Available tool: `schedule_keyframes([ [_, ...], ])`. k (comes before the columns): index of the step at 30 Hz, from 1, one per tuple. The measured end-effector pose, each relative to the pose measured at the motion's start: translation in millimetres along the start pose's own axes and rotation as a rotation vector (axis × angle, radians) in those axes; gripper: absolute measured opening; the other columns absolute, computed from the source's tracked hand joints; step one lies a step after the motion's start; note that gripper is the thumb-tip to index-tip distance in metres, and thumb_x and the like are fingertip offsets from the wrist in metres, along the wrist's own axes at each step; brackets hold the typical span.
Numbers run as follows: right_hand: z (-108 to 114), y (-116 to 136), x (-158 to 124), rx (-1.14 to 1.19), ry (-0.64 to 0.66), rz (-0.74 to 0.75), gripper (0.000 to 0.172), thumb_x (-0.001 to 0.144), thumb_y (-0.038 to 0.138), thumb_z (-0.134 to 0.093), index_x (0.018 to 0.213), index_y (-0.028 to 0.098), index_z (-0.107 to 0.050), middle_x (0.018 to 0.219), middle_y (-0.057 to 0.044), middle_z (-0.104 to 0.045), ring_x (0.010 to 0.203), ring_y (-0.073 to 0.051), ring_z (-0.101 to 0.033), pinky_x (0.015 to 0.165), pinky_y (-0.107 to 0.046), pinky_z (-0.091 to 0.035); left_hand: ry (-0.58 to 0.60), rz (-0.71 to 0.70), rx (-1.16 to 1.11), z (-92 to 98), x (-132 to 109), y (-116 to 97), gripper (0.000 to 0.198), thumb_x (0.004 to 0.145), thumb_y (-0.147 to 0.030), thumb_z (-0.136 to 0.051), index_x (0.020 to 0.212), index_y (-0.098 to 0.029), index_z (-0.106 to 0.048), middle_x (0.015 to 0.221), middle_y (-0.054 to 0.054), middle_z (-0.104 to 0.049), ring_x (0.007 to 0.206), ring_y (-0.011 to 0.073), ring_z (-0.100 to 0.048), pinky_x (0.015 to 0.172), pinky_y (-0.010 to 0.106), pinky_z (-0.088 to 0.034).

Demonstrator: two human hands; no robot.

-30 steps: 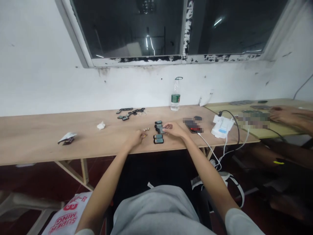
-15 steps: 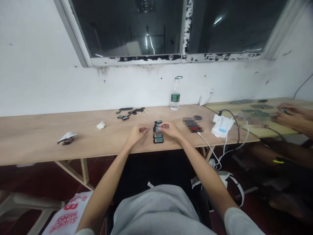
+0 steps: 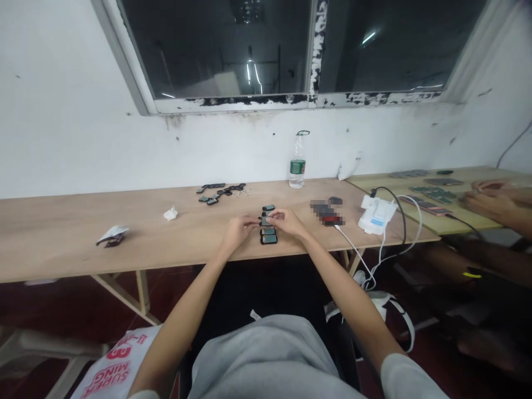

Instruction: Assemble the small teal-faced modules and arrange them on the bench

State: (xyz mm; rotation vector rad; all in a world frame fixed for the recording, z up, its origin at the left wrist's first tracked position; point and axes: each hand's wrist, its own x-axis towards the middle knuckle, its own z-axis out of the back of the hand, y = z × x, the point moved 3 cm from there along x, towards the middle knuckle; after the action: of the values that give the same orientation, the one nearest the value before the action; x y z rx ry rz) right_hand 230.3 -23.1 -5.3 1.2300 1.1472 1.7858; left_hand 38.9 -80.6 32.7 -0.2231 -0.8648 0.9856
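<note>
A short column of small black-framed screen units [image 3: 269, 239] lies on the plywood table [image 3: 124, 221] in front of me. My left hand [image 3: 238, 231] and my right hand [image 3: 286, 221] meet at one such unit [image 3: 265, 221] in the column, with fingertips pinching it from both sides. The unit's face is mostly hidden by my fingers. Its neighbours stand just above and below it.
Farther back lie several loose dark pieces [image 3: 220, 194] and a water bottle [image 3: 297, 166]. A white charger [image 3: 377, 215] with cables sits to the right, beside a blurred object [image 3: 327, 213]. On a second table [image 3: 440, 185], a co-worker's hands [image 3: 490, 200] work among flat parts.
My left hand has moved right from the small beige bits to the unit, and both hands now pinch it. The co-worker's hands have shifted slightly on the far table.
</note>
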Motion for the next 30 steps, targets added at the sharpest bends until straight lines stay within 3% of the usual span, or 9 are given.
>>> schedule_keyframes([
  [6,-4.0,11.2,-6.0,0.034,0.051,-0.002,0.034,0.074,0.043,-0.082,0.091,0.016,-0.072,0.088,-0.007,-0.075,0.078,-0.020,-0.071,0.075,-0.033,-0.058,-0.029,0.011,-0.042,-1.7,0.0,4.3,0.010,0.079,-0.027,-0.077,0.087,-0.021,-0.080,0.098,0.006,-0.077,0.088,0.0236,-0.071,0.087,0.035,-0.057],
  [9,-4.6,14.1,-7.2,0.084,0.080,0.013,0.037,0.072,0.045,-0.083,0.092,0.016,-0.073,0.089,-0.007,-0.076,0.079,-0.020,-0.070,0.077,-0.034,-0.058,-0.062,0.121,-0.209,-1.9,0.7,13.4,0.026,0.070,-0.028,-0.084,0.093,-0.019,-0.080,0.102,0.008,-0.078,0.091,0.0255,-0.072,0.088,0.038,-0.058],
  [13,-7.2,15.1,-7.6,0.096,0.128,0.037,0.040,0.070,0.046,-0.084,0.094,0.015,-0.075,0.091,-0.008,-0.077,0.081,-0.021,-0.071,0.080,-0.034,-0.057,-0.021,0.319,-0.468,-10.0,-0.3,27.0,0.044,0.057,-0.027,-0.090,0.097,-0.013,-0.077,0.095,0.011,-0.079,0.092,0.0304,-0.074,0.086,0.042,-0.061],
  [16,-7.0,14.5,-6.8,0.065,0.107,0.035,0.038,0.072,0.044,-0.083,0.096,0.016,-0.076,0.094,-0.008,-0.078,0.085,-0.022,-0.072,0.081,-0.034,-0.057,-0.035,0.328,-0.518,-16.7,0.1,30.2,0.043,0.058,-0.028,-0.089,0.095,-0.012,-0.076,0.093,0.011,-0.079,0.091,0.0310,-0.074,0.085,0.043,-0.061],
  [24,15.7,-7.9,3.4,-0.261,-0.172,0.011,0.022,0.079,0.034,-0.075,0.093,0.017,-0.076,0.088,-0.009,-0.077,0.082,-0.022,-0.071,0.080,-0.034,-0.055,-0.047,0.130,-0.053,-13.0,3.1,32.7,0.037,0.084,-0.030,-0.071,0.118,-0.016,-0.070,0.120,0.013,-0.071,0.108,0.0270,-0.067,0.097,0.040,-0.055],
  [30,11.8,-18.2,4.4,-0.413,-0.139,0.019,0.012,0.077,0.030,-0.076,0.084,0.019,-0.074,0.083,-0.007,-0.076,0.079,-0.022,-0.070,0.076,-0.032,-0.053,0.055,0.093,0.163,-5.7,0.9,64.0,0.037,0.091,-0.024,-0.057,0.126,-0.016,-0.067,0.138,0.014,-0.061,0.130,0.0292,-0.056,0.115,0.044,-0.041],
])
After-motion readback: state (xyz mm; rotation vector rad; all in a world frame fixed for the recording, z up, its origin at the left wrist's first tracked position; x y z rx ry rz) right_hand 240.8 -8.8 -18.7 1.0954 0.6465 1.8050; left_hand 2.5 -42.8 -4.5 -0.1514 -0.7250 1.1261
